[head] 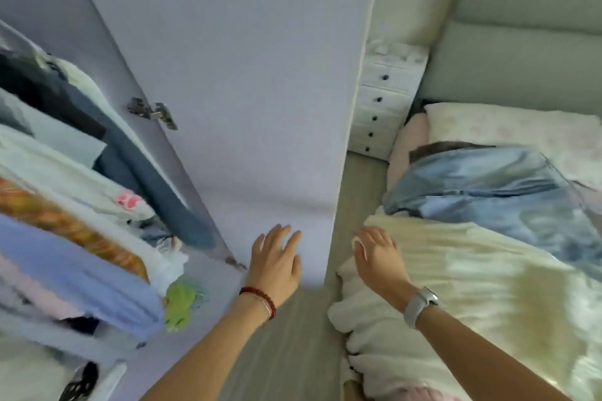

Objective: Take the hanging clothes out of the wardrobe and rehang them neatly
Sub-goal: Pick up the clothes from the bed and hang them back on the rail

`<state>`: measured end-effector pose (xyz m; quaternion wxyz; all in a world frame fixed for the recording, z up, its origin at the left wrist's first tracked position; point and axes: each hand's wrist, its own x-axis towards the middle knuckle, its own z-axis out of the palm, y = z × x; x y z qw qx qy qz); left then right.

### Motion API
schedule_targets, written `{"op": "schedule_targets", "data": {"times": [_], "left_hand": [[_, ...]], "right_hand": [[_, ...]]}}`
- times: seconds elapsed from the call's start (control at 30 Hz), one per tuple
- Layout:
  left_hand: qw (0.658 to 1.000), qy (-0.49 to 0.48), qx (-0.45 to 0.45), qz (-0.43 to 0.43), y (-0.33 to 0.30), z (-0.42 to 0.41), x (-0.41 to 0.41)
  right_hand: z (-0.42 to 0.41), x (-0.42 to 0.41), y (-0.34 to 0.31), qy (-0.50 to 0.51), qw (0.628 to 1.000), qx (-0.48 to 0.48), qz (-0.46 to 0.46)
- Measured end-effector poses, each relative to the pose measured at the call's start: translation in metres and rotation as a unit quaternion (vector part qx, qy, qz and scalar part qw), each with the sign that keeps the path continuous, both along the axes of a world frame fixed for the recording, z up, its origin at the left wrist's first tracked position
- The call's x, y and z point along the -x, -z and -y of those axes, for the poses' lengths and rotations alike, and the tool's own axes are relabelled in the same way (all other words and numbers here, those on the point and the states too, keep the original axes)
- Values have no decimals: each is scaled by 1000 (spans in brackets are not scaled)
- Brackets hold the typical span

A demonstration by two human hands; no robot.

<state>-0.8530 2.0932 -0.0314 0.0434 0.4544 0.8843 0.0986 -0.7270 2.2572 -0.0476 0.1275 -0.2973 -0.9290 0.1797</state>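
Bare forearms, no sleeves. Left wrist has a dark red beaded bracelet [259,298] plus a thin pale one; right wrist wears a grey-strapped smartwatch [420,303].

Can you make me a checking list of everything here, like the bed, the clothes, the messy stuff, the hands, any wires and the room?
Surface: bed with a pillow.
Job's things: hanging clothes in the wardrobe; blue garment and cream garment lying on the bed.
Clutter: green item below the clothes.
Grippers: left hand open, by the wardrobe door; right hand open, over the cream garment.
Cables: nothing seen.
Surroundings: white drawer unit, grey headboard.
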Motion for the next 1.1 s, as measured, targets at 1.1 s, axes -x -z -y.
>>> {"op": "schedule_targets", "data": {"times": [1.1], "left_hand": [[926,279,238,93,283,-594,-213]], "right_hand": [[-600,-340,215,566,772,287,28]]}}
